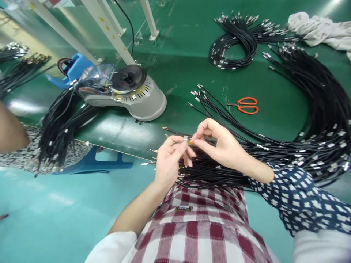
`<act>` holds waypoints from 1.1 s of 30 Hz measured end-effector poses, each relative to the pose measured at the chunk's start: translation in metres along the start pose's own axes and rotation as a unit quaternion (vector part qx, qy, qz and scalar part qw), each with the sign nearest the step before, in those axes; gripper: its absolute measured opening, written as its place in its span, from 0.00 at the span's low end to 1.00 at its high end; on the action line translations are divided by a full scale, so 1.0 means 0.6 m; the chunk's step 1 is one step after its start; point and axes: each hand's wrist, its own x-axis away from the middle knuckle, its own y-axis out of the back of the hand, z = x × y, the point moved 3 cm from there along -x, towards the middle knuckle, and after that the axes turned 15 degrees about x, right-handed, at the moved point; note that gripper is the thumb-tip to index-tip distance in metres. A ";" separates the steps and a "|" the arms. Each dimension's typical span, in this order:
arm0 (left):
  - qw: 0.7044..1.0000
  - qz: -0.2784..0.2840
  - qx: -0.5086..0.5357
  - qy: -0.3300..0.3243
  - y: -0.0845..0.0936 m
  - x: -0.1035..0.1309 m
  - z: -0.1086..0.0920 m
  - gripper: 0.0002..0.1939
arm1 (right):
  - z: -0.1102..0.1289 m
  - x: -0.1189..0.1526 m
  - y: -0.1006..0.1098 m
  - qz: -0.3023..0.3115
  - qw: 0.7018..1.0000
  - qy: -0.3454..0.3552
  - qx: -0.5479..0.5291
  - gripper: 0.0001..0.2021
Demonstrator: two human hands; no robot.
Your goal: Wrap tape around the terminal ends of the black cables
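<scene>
My left hand [170, 157] is closed, with thumb and index finger pinched on a small silvery connector [186, 138] at a cable end. Just right of it, my right hand [216, 144] pinches at a small yellowish piece [191, 143] beside the connector. Under both hands lies a thick bundle of black cables [219, 177], running right across the table edge and my lap. Several thinner cable ends with metal tips [199, 93] fan out above my right hand. Orange-handled scissors [248, 105] rest behind them on the green table [181, 80].
A grey reel machine [148, 100] stands at the left, near a blue plastic holder [78, 69] and hanging black cables [60, 126]. Coiled cables [233, 51] and a white cloth [320, 31] lie at the back right. Another person's arm [11, 129] shows at the left edge.
</scene>
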 end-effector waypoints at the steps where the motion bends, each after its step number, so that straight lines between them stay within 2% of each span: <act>1: 1.000 -0.011 0.000 -0.009 0.001 0.000 0.000 0.11 | -0.004 0.000 -0.001 -0.003 1.000 -0.015 -0.025 0.08; 4: 0.999 -0.038 0.004 -0.037 0.007 0.001 -0.002 0.11 | -0.020 -0.002 -0.003 -0.016 0.990 -0.081 -0.117 0.08; 6: 0.998 -0.045 0.005 -0.043 0.010 0.001 -0.004 0.11 | -0.026 -0.003 -0.003 -0.029 0.986 -0.104 -0.126 0.09; 10: 0.998 -0.040 0.004 -0.040 0.009 0.000 -0.007 0.11 | -0.014 -0.002 -0.010 -0.013 0.997 -0.065 -0.035 0.12; 13: 0.998 -0.037 0.009 -0.040 0.004 0.001 -0.010 0.12 | -0.004 -0.001 -0.016 -0.025 0.999 -0.027 0.013 0.08; 19: 1.000 -0.003 0.019 0.000 0.001 0.005 -0.010 0.14 | -0.006 -0.001 -0.016 -0.030 0.999 0.004 0.025 0.06; 22: 0.999 -0.009 0.023 0.020 0.006 0.002 -0.006 0.17 | -0.008 -0.001 -0.013 -0.035 0.999 0.012 0.030 0.05; 27: 0.998 -0.022 0.033 0.038 0.013 -0.002 -0.001 0.16 | 0.000 -0.005 -0.016 -0.030 0.998 0.025 0.042 0.04; 33: 0.994 -0.009 0.088 0.057 0.012 0.000 0.008 0.14 | 0.004 -0.011 -0.017 -0.040 0.998 0.000 0.049 0.07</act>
